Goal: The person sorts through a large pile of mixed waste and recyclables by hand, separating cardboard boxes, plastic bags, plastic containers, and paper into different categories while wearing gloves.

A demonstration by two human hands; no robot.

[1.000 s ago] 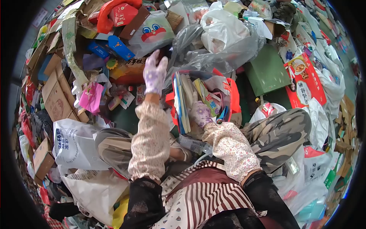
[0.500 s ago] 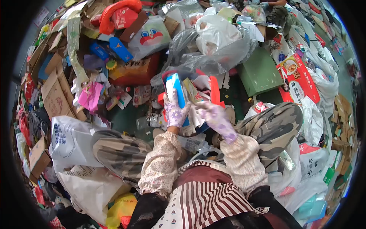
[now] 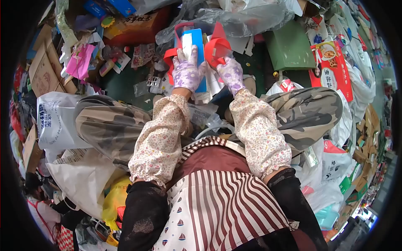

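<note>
Both my hands wear white gloves with purple flowers. My left hand [image 3: 187, 71] holds a flat blue and white box [image 3: 199, 52], its fingers over the white part and its thumb toward the right edge. My right hand [image 3: 231, 75] is closed on a bright red band [image 3: 216, 49] that curls upward beside the box. Another part of the red material [image 3: 170, 54] shows left of the box. White papers [image 3: 212, 81] lie between my hands, and a clear plastic piece [image 3: 204, 117] lies below them, between my legs.
A green box [image 3: 289, 48] and a red printed carton [image 3: 333, 69] lie to the right. Grey plastic bags [image 3: 234, 25] spread ahead. A pink item [image 3: 79, 61], cardboard [image 3: 46, 67] and a white bag [image 3: 58, 119] are at left. Another person [image 3: 44, 217] is at lower left.
The view has tilted down toward my body. My right hand, blurred over the papers before, now grips the red band, which is raised higher. My left hand stays on the blue and white box.
</note>
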